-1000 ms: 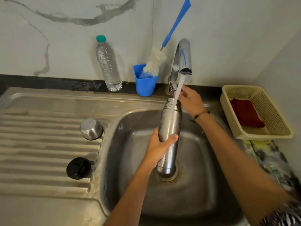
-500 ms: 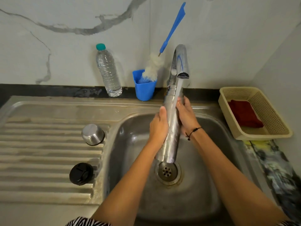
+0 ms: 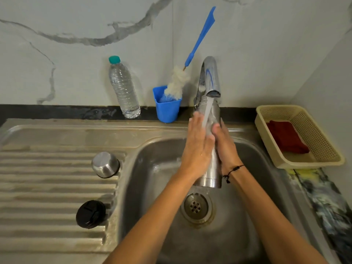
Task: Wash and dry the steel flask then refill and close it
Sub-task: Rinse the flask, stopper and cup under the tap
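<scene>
The steel flask (image 3: 210,176) stands upright over the sink basin (image 3: 150,197), its open mouth just under the tap spout (image 3: 210,79). Water runs from the spout down the flask's front. My left hand (image 3: 196,147) lies flat against the flask's left side, fingers straight and pointing up. My right hand (image 3: 226,147) grips the right side, thumb on the front and fingers hidden behind. On the ribbed drainboard sit the flask's steel cup cap (image 3: 105,164), upside down, and the black inner lid (image 3: 90,214).
A water bottle (image 3: 123,88) with a teal cap and a blue cup (image 3: 167,109) holding a bottle brush (image 3: 202,37) stand by the back wall. A beige basket (image 3: 323,159) with a red cloth (image 3: 285,138) sits right of the sink. The drain (image 3: 196,206) is below the flask.
My right hand left the tap base and joined the left on the flask. Both hands slid up its body, and the flask rose from the drain toward the spout.
</scene>
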